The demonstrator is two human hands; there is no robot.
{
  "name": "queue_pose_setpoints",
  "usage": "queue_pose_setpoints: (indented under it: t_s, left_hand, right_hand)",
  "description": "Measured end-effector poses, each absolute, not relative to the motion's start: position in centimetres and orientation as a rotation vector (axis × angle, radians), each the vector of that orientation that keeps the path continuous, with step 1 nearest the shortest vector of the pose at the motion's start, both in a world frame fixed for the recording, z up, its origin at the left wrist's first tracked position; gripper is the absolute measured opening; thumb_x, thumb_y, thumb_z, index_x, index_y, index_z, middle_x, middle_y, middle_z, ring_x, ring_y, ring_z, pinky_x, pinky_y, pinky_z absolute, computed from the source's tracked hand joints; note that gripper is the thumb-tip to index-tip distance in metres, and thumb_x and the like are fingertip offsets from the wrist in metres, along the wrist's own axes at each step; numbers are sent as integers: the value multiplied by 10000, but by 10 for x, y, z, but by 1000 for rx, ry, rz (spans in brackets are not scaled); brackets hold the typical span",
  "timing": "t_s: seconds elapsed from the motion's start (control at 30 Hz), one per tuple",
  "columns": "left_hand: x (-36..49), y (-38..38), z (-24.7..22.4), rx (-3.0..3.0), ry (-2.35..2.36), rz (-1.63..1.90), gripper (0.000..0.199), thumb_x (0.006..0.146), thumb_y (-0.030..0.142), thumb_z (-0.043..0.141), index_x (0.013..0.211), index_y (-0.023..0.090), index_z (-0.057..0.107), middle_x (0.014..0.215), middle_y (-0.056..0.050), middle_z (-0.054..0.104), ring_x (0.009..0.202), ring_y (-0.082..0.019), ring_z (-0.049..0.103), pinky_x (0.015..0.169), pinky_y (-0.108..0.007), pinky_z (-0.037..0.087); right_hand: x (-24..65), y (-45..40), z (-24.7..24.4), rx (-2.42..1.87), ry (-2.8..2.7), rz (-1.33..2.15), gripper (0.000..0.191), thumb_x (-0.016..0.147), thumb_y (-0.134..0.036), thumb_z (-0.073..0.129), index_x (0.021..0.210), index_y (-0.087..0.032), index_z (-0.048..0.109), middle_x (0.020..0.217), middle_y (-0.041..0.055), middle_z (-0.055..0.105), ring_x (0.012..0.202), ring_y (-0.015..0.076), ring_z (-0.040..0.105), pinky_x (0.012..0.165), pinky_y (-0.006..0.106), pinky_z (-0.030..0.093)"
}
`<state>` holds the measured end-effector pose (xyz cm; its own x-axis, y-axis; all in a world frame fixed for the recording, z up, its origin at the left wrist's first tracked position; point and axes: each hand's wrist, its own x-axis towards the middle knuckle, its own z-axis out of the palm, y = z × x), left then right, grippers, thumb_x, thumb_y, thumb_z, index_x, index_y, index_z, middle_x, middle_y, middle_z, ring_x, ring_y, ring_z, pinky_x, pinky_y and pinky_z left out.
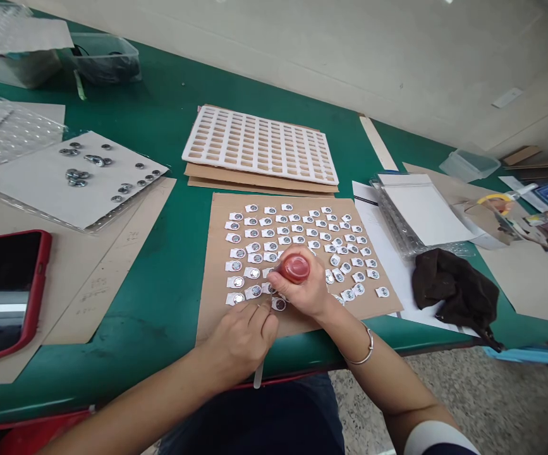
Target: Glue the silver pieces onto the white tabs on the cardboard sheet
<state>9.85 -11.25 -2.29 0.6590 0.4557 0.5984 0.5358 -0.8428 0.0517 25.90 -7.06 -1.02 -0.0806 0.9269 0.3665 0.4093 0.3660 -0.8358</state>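
My right hand (304, 287) is closed around a reddish-brown squeeze bottle (295, 268), held base up over the cardboard sheet (217, 265). Its lower end is mostly hidden by my fingers. My left hand (248, 335) rests at the sheet's front edge, closed on a slim metal tool that looks like tweezers (258, 377). The tool's flat end pokes out below the hand. Close to my fingertips lies a small round metal piece on a white tab (279, 304). Several rows of similar tabbed pieces (253, 273) cover the sheet, some under my hands.
Behind the sheet sits a white grid tray (259, 145) on cardboard. To the left are loose metal pieces (78, 174) on white card and a red-cased phone (8, 294). A dark cloth (454, 291), bagged cards (425, 208) and yellow-handled scissors (495, 198) lie to the right.
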Motion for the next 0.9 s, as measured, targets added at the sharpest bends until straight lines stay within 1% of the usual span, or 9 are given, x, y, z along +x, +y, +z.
queue_pose_setpoints:
  t_s: [0.17, 0.43, 0.6, 0.77, 0.9]
  left_hand:
    - [98, -112, -22, -2746, -825, -928, 222, 794, -3, 364, 765, 129, 540, 708, -102, 632, 683, -204, 608, 585, -318, 497]
    - [98, -111, -23, -2765, -836, -918, 205, 800, 11, 372, 793, 137, 534, 719, -91, 630, 708, -201, 616, 612, -316, 503]
    - [97, -112, -23, -2809, -829, -887, 215, 777, -19, 383, 789, 120, 547, 709, -105, 626, 742, -229, 629, 628, -340, 519]
    - [97, -112, -22, -2808, -836, -921, 218, 781, -23, 390, 808, 120, 552, 724, -98, 638, 730, -220, 638, 637, -333, 529]
    - [96, -111, -24, -2804, -832, -922, 204, 792, -8, 394, 817, 128, 543, 776, -110, 657, 765, -222, 643, 655, -332, 530]
  right_hand:
    - [259, -70, -8, -1197, -1672, 660, 255, 683, -292, 706, 826, -231, 504, 707, -20, 565, 623, 134, 547, 602, 300, 472]
    - [260, -68, -10, -1232, -1649, 648, 275, 688, -355, 700, 823, -232, 496, 717, -10, 573, 634, 142, 553, 612, 316, 484]
    - [261, -66, -10, -1224, -1642, 631, 259, 688, -330, 702, 819, -229, 503, 718, -7, 576, 639, 142, 557, 621, 316, 486]
    - [262, -66, -10, -1249, -1639, 600, 259, 681, -340, 701, 816, -232, 508, 702, -11, 577, 640, 146, 564, 625, 318, 495]
    - [263, -66, -11, -1258, -1633, 589, 274, 672, -357, 707, 819, -232, 512, 720, -6, 585, 643, 148, 570, 629, 323, 500]
